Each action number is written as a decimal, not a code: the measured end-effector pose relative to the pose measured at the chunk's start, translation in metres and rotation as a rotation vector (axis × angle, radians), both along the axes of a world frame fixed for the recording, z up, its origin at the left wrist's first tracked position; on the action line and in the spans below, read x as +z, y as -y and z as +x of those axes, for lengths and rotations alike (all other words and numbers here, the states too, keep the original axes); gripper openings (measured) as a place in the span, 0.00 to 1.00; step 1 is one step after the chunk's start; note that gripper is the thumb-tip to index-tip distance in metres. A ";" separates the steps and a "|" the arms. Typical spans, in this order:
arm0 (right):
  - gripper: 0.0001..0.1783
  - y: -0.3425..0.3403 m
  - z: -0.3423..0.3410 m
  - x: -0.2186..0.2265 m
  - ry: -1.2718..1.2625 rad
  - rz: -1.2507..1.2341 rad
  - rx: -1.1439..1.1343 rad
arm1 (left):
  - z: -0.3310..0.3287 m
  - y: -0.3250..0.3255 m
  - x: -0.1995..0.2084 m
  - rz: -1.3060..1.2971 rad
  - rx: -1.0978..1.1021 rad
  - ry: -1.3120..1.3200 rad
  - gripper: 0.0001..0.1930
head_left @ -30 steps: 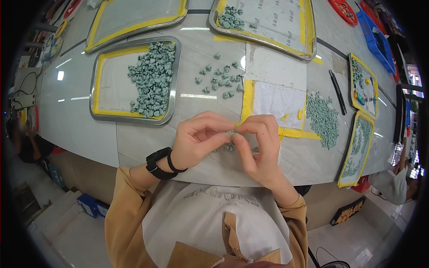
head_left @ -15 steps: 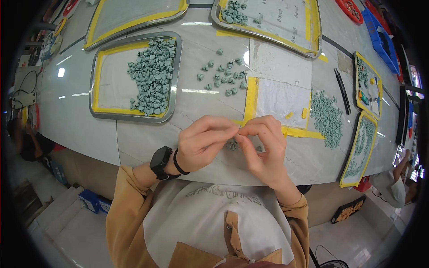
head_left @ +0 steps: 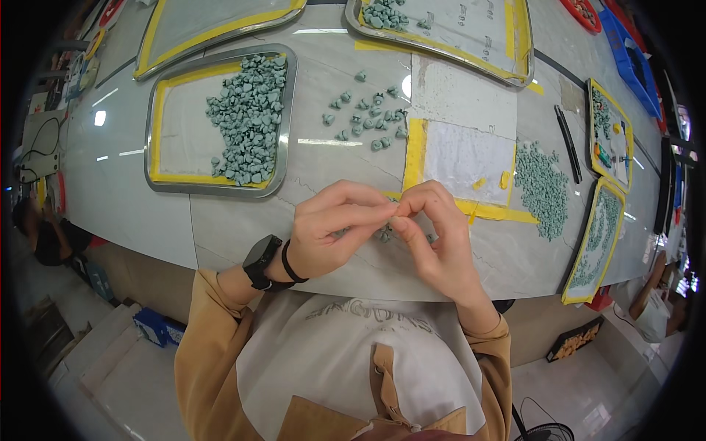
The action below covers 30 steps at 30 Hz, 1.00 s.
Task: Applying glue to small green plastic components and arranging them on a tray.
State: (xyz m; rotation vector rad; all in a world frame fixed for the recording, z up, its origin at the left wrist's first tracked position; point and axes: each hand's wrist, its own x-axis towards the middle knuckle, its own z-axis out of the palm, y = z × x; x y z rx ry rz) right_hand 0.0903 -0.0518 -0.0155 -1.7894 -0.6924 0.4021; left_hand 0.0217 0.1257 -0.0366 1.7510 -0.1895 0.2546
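- Two bare hands are meeting above the table [head_left: 368, 278]: the left hand [head_left: 327, 229] and right hand [head_left: 446, 248] are holding thumbs and fingertips together. Their fingers are hiding whatever lies between, so I cannot tell whether they are clamping a piece.
- Just under the grip, a few small grey-green pieces [head_left: 384, 234] are lying, partly covered by the fingers.
- On the left wrist, a black watch [head_left: 262, 262] is sitting beside a dark band [head_left: 291, 264].
- Just beyond the grip, rightward, a white sheet [head_left: 460, 158] is lying, edged with yellow tape [head_left: 414, 154].
- Farther right, tiny green bits [head_left: 543, 187] are spreading near a black pen [head_left: 567, 143].
- Straight beyond the grip, loose green pieces [head_left: 357, 128] are scattering.
- Beyond and left, a metal-rimmed tray [head_left: 187, 121] is holding a green heap [head_left: 250, 121].
- Farthest beyond, another tray [head_left: 441, 37] is carrying more pieces.
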 end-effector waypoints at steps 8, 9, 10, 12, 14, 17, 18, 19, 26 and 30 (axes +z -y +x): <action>0.09 -0.006 -0.005 -0.007 0.371 -0.011 -0.198 | 0.001 -0.003 -0.002 -0.496 -0.021 -0.338 0.13; 0.10 -0.006 -0.005 -0.008 0.339 0.009 -0.187 | 0.001 -0.003 -0.002 -0.496 -0.022 -0.339 0.13; 0.10 -0.005 -0.005 -0.008 0.307 0.028 -0.176 | 0.000 -0.004 -0.003 -0.520 -0.033 -0.335 0.13; 0.11 -0.005 -0.003 -0.009 0.299 0.036 -0.157 | 0.000 -0.004 -0.004 -0.546 -0.044 -0.333 0.13; 0.11 -0.004 -0.003 -0.009 0.291 0.043 -0.136 | 0.000 -0.005 -0.004 -0.464 -0.044 -0.272 0.13; 0.11 -0.001 -0.001 -0.007 0.295 0.043 -0.135 | 0.002 -0.003 -0.001 -0.321 -0.044 -0.208 0.13; 0.11 -0.002 -0.001 -0.007 0.343 0.025 -0.136 | 0.002 -0.004 -0.001 -0.322 -0.045 -0.208 0.13; 0.11 -0.002 -0.001 -0.007 0.391 0.006 -0.137 | 0.003 -0.004 -0.001 -0.269 -0.039 -0.179 0.13; 0.11 -0.003 -0.001 -0.008 0.321 0.050 -0.108 | 0.003 -0.005 -0.001 -0.192 -0.036 -0.109 0.13; 0.10 -0.002 -0.001 -0.009 0.300 0.022 -0.088 | 0.002 -0.005 -0.004 -0.136 -0.037 -0.069 0.13</action>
